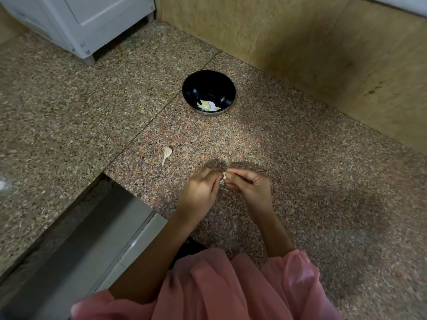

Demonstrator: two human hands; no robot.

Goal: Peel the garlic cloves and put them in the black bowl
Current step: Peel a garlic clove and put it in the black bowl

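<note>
Speckled granite counter (300,181), black bowl (208,92) as centrepiece near the tan wall (312,42), a few pale peeled cloves (207,105) in its bottom. Nearer than the bowl, left hand (199,192) and right hand (250,187) fingertip to fingertip, both pinching one small garlic clove (225,174). Nearer and left of the bowl, a loose unpeeled clove (166,154). Far left of the bowl, white appliance (80,21). Pink sleeves (231,287) at bottom.

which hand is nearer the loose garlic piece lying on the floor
Left. The left hand sits just right of and below the garlic piece; the right hand is farther right, beyond the left.
</note>
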